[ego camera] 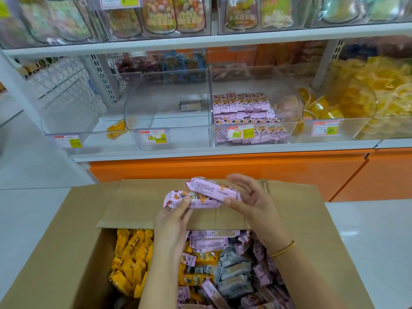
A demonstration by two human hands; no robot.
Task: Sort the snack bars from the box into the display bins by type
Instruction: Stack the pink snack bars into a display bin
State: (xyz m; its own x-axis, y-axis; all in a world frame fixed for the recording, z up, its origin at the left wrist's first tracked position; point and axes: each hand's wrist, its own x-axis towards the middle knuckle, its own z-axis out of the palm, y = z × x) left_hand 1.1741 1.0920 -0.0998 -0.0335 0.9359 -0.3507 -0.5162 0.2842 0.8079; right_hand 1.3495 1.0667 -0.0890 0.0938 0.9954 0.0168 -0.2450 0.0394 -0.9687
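My left hand (175,216) pinches pink snack bars (201,192), right hand (253,200) open against them, over the cardboard box flap (142,204) fronting clear display bins (169,127).

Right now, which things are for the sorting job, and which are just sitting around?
For the job: pink bars, held by the left hand and touched by the right hand; box with yellow bars and grey bars; pink bin; middle bin; left bin.
Just sitting: jars on top; yellow packets; orange cabinet.

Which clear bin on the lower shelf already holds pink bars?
The third bin from the left: only it holds pink bars; the others hold one yellow bar, one grey bar or yellow packets.
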